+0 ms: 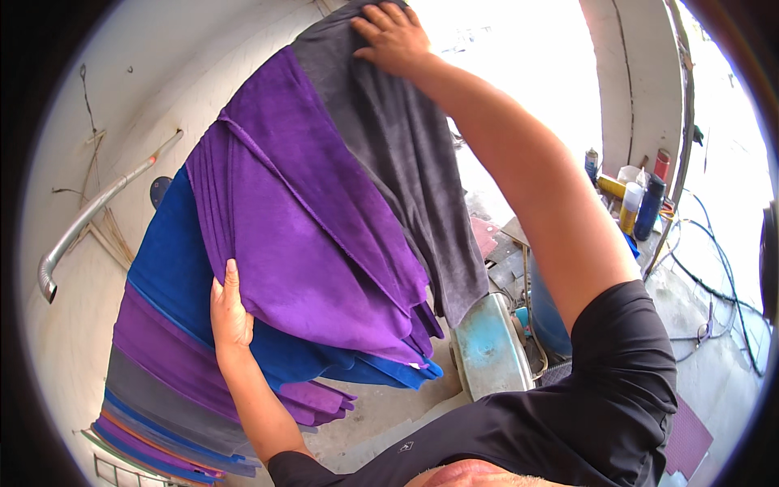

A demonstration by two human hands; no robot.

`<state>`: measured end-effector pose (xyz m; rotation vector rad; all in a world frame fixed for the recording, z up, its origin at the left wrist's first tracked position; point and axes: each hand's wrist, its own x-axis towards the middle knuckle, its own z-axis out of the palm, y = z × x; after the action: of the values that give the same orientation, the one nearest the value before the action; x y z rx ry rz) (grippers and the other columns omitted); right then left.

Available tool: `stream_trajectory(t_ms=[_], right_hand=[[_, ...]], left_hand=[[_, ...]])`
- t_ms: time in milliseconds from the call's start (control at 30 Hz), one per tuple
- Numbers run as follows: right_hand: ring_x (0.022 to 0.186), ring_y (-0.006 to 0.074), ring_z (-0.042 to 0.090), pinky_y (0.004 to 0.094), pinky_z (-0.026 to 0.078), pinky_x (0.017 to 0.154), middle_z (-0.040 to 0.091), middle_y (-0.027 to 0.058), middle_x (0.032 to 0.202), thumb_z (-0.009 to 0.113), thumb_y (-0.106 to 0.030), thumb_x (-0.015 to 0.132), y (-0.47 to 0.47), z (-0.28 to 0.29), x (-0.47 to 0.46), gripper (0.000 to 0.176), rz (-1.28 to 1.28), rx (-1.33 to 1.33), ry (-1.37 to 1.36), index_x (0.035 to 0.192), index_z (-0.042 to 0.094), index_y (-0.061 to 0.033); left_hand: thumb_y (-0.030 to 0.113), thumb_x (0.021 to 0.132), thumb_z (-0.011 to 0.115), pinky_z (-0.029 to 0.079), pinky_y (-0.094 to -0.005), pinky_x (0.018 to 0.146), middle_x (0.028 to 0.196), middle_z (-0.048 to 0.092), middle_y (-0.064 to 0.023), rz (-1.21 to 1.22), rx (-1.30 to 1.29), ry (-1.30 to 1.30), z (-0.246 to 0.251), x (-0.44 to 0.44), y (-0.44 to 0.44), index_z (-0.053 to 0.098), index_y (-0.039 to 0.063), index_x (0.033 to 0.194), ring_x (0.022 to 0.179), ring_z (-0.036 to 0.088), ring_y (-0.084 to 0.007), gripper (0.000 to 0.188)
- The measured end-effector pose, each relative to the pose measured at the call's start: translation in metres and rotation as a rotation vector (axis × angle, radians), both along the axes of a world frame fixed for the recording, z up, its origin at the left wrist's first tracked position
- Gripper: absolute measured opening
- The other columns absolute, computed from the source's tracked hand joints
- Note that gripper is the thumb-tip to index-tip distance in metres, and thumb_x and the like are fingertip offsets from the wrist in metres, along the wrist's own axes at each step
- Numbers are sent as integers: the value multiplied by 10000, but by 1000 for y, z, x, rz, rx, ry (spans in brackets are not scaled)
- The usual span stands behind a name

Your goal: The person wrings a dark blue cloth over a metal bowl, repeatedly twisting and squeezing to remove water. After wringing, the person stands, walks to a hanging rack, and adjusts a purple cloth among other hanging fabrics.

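Several soft cloths hang in a row along the wall, overlapping like a fan. At the top, my right hand rests on a dark grey cloth, its fingers spread over the fabric. A large purple cloth hangs in the middle, with a hemmed edge running diagonally across it. My left hand is at the left edge of this purple cloth, thumb upward, its other fingers partly hidden by folds. Behind that wrist hangs a blue cloth. Whatever holds the cloths up is hidden.
A bent metal pipe juts from the wall at left. Below the cloths, a worn metal box stands near a blue barrel. Spray cans and a dark blue bottle are at right, near hoses on the floor.
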<state>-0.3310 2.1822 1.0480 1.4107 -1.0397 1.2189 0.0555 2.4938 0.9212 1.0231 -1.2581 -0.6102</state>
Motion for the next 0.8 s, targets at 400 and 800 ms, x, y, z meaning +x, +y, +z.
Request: stream_trajectory(t_ms=[400, 800], right_hand=[[1107, 348, 609, 474, 508, 915, 666, 158, 1086, 701, -384, 938, 62, 19, 32, 356, 318, -15, -87, 1040, 691, -43], [1011, 358, 703, 475, 584, 861, 724, 183, 995, 576, -286, 1004, 86, -10, 132, 279, 491, 168, 96, 991, 700, -37]], left_hand=[[400, 1107, 577, 427, -333, 1121, 1411, 633, -123, 156, 19, -258, -21, 16, -40, 528, -62, 1466, 1278, 586, -197, 587], [466, 1106, 557, 429, -313, 1095, 1365, 642, -96, 45, -56, -321, -34, -9, -82, 548, -42, 1451, 1227, 581, -168, 615]])
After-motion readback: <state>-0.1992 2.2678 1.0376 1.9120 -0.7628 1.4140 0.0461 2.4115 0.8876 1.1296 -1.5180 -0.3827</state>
